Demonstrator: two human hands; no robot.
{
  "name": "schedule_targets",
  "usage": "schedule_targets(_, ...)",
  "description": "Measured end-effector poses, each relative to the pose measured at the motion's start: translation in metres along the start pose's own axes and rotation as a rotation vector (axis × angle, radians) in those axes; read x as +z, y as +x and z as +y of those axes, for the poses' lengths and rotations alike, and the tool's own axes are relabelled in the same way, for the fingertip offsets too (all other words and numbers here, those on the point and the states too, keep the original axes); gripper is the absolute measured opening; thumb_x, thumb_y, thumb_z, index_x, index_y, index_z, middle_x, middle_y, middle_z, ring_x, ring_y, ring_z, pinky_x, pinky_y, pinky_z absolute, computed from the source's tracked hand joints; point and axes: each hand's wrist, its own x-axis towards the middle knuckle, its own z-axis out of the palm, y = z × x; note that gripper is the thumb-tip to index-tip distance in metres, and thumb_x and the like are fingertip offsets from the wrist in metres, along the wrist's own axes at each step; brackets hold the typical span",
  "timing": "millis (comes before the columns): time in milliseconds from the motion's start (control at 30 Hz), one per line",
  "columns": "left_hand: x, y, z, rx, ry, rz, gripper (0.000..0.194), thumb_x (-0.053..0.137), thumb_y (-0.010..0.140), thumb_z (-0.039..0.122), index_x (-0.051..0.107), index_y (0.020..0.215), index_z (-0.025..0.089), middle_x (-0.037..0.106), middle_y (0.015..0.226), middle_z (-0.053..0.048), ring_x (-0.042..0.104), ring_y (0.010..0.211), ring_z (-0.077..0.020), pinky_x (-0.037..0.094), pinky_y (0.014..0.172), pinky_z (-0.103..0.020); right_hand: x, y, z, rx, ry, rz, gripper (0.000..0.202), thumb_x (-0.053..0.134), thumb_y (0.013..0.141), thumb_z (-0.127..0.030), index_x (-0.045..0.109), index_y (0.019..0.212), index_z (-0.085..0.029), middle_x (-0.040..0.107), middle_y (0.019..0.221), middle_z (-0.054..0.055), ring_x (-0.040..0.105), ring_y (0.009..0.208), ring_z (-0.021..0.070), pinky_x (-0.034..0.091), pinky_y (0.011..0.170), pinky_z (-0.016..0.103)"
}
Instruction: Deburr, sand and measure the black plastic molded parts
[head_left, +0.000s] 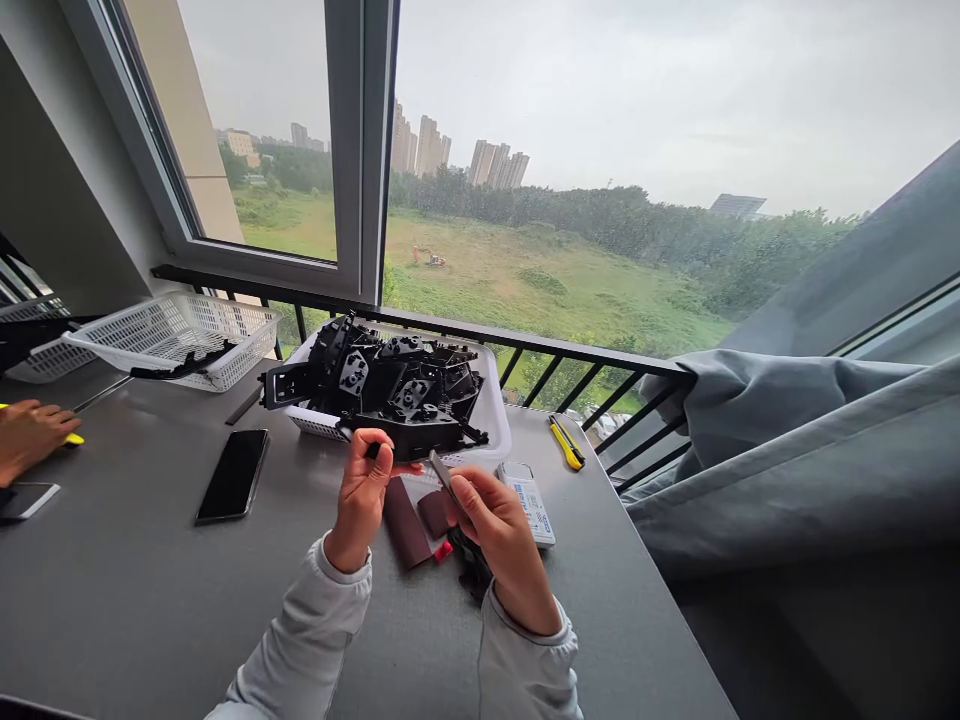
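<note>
My left hand (363,495) is closed, its thumb and fingers pinching a black plastic part (373,451), mostly hidden by the fingers. Whether that part joins the long black piece just behind it, I cannot tell. My right hand (491,520) grips a flat grey metal strip (441,470), its tip pointing up toward the left hand. Directly behind both hands, a white basket (495,400) is heaped with black plastic parts (397,385). Under the hands lie brown sandpaper pieces (407,525), a small red scrap (443,552) and a dark crumpled item (471,565).
A black phone (233,475) lies left of my hands. Farther left, a co-worker's hand (34,440) rests near a yellow-handled tool. A white basket (247,325) holds a black strip. Right are a white box (529,500), a yellow cutter (568,445) and the table edge.
</note>
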Motion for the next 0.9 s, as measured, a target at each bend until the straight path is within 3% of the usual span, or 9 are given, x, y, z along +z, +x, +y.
schedule_targets(200,-0.008,-0.004,-0.005,0.261,0.342,-0.045,0.028,0.059,0.087,0.049,0.057,0.083,0.021,0.052,0.071,0.002,0.045,0.061,-0.0107,0.04,0.058,-0.023,0.004,-0.001,0.004,-0.027,-0.209,-0.009,0.044,0.054,0.085,-0.06,0.06,0.08,-0.017,0.047,0.055,-0.004,0.038,0.051,0.0099,0.029,0.048,0.023)
schedule_targets(333,-0.01,-0.004,-0.004,0.326,0.463,-0.114,0.025,0.054,0.091,0.045,0.058,0.084,0.021,0.048,0.065,0.003,0.038,0.053,-0.0097,0.032,0.05,-0.023,0.001,0.0,0.008,-0.012,-0.262,-0.035,0.044,0.051,0.087,-0.059,0.06,0.081,-0.017,0.046,0.057,-0.003,0.04,0.055,0.011,0.032,0.053,0.024)
schedule_targets(667,-0.013,-0.002,-0.008,0.31,0.428,-0.136,0.022,0.055,0.091,0.042,0.058,0.084,0.021,0.047,0.064,0.004,0.037,0.052,-0.0091,0.031,0.049,-0.023,-0.003,0.0,0.01,-0.012,-0.262,-0.06,0.043,0.051,0.087,-0.059,0.06,0.079,-0.017,0.046,0.059,-0.003,0.041,0.057,0.0112,0.033,0.053,0.024)
schedule_targets(800,-0.011,-0.001,-0.007,0.271,0.305,-0.082,0.02,0.061,0.087,0.039,0.054,0.084,0.021,0.051,0.068,0.004,0.044,0.054,-0.0082,0.037,0.051,-0.021,-0.003,-0.001,0.005,-0.012,-0.237,-0.068,0.042,0.056,0.085,-0.058,0.06,0.075,-0.017,0.046,0.06,-0.003,0.039,0.054,0.0099,0.031,0.049,0.023)
schedule_targets(900,-0.008,0.0,-0.006,0.172,0.198,-0.027,0.026,0.072,0.079,0.033,0.049,0.085,0.022,0.055,0.071,0.006,0.056,0.057,-0.0088,0.045,0.057,-0.021,-0.005,-0.001,0.0,0.018,-0.124,-0.023,0.044,0.06,0.08,-0.062,0.06,0.077,-0.017,0.037,0.054,-0.006,0.03,0.046,0.0073,0.022,0.041,0.022)
